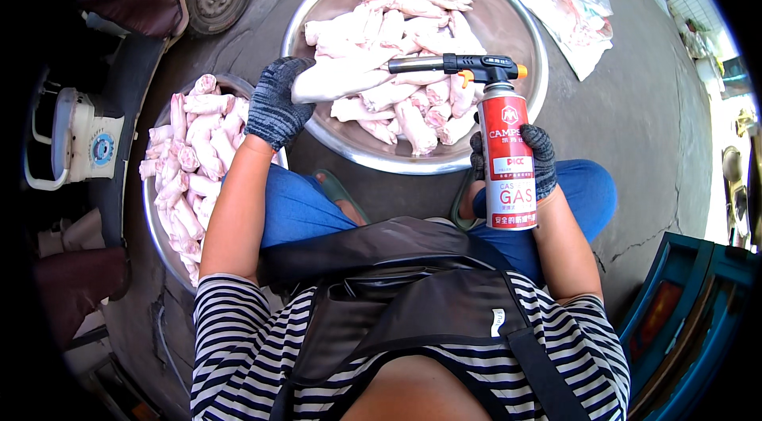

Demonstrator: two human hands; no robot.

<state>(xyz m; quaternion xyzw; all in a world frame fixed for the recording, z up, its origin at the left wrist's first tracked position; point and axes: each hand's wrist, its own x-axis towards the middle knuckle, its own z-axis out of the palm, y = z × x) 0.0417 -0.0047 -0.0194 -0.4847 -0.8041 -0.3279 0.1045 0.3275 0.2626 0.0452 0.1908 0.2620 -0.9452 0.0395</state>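
Observation:
My left hand (276, 103), in a dark knit glove, grips a pale raw pig trotter (337, 76) and holds it over the near rim of a big round metal basin (524, 20) filled with several more trotters. My right hand (540, 161), gloved the same way, is wrapped around a red gas canister (508, 159) held upright. A black blowtorch head (456, 65) with orange knobs sits on top, its metal nozzle pointing left at the held trotter. No flame shows.
A second metal basin (152, 219) of trotters sits at my left, by my knee. White plastic bags (567, 12) lie on the concrete at the far right. A blue crate (686, 302) stands at the lower right, a white appliance (83, 139) at the left.

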